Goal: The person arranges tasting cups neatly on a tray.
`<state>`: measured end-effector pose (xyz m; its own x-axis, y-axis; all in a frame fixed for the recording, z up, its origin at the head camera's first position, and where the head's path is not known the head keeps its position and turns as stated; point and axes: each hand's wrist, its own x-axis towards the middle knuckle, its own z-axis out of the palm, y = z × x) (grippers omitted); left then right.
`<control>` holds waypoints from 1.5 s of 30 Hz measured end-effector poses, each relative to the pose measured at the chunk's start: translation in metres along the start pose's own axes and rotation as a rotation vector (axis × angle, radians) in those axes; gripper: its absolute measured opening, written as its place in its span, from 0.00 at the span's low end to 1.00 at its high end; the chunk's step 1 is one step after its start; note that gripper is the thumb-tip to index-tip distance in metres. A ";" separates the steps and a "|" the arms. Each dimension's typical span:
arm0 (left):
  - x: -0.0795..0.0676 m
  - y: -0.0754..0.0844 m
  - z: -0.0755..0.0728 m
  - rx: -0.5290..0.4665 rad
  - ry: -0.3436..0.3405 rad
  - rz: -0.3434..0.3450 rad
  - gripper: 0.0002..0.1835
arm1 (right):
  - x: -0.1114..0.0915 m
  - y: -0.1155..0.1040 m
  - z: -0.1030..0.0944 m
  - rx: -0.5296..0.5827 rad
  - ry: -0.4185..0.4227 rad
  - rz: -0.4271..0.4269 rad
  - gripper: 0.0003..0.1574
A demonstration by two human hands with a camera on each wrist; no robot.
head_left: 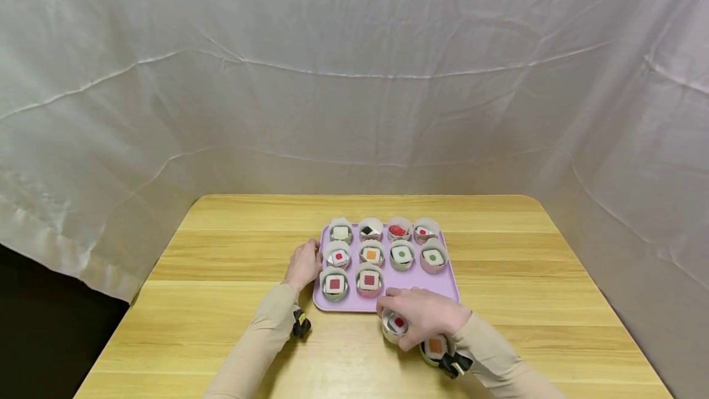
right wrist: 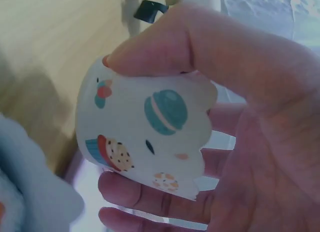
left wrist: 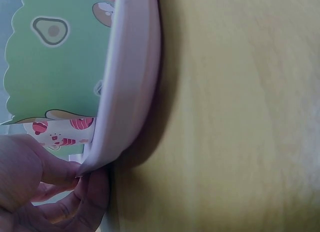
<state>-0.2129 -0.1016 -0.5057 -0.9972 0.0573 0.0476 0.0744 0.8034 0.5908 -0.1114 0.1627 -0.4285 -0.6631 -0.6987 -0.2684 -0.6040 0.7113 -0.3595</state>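
A lilac tray (head_left: 423, 284) lies on the table, carrying rows of small scalloped paper cups, each with a small filling; several are white with a coloured centre. My left hand (head_left: 304, 265) is at its left side. In the left wrist view its thumb and fingers pinch the tray rim (left wrist: 132, 81). Just off the near edge, my right hand (head_left: 429, 313) grips another scalloped cup (right wrist: 145, 119), white with printed macaron and cupcake pictures. Thumb and fingers hold opposite sides of that cup. Inside it sits a white piece with a red centre (head_left: 399, 322).
Below my right wrist stands one more cup (head_left: 435, 347) with an orange-brown centred piece, partly covered by the wrist strap. At the tray's near left are two cups with dark red squares, one being a green cup (head_left: 335, 294). A pale curtain (head_left: 354, 109) hangs behind the wooden table.
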 end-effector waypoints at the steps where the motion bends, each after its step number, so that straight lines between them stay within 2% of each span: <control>1: 0.000 0.000 0.000 0.003 0.001 0.003 0.15 | -0.001 0.002 -0.002 0.007 0.012 0.003 0.37; 6: 0.001 -0.001 0.000 0.006 0.002 0.006 0.15 | -0.003 0.011 -0.008 0.030 0.086 0.003 0.39; 10: 0.001 -0.001 0.000 0.000 -0.002 0.002 0.14 | -0.004 0.017 -0.013 0.006 0.128 0.020 0.35; 14: 0.001 -0.001 0.000 -0.002 -0.005 -0.001 0.14 | -0.003 0.021 -0.017 -0.016 0.138 0.059 0.33; 18: 0.001 -0.001 0.000 -0.002 -0.007 -0.009 0.14 | -0.002 0.025 -0.019 -0.009 0.144 0.086 0.36; 25: 0.001 0.000 0.000 -0.010 -0.009 -0.026 0.14 | 0.004 0.032 -0.021 -0.036 0.192 0.108 0.39; 31: 0.000 0.001 -0.001 -0.003 -0.010 -0.013 0.14 | 0.009 0.036 -0.021 -0.036 0.224 0.130 0.41; 39: 0.000 0.001 0.000 -0.005 -0.013 -0.011 0.14 | 0.015 0.040 -0.018 -0.047 0.327 0.139 0.28; 45: 0.000 0.002 -0.001 -0.007 -0.014 -0.010 0.14 | 0.020 0.040 -0.016 -0.019 0.346 0.201 0.24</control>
<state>-0.2130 -0.1006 -0.5039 -0.9979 0.0571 0.0306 0.0641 0.8001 0.5964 -0.1558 0.1786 -0.4340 -0.8767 -0.4809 -0.0138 -0.4529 0.8346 -0.3134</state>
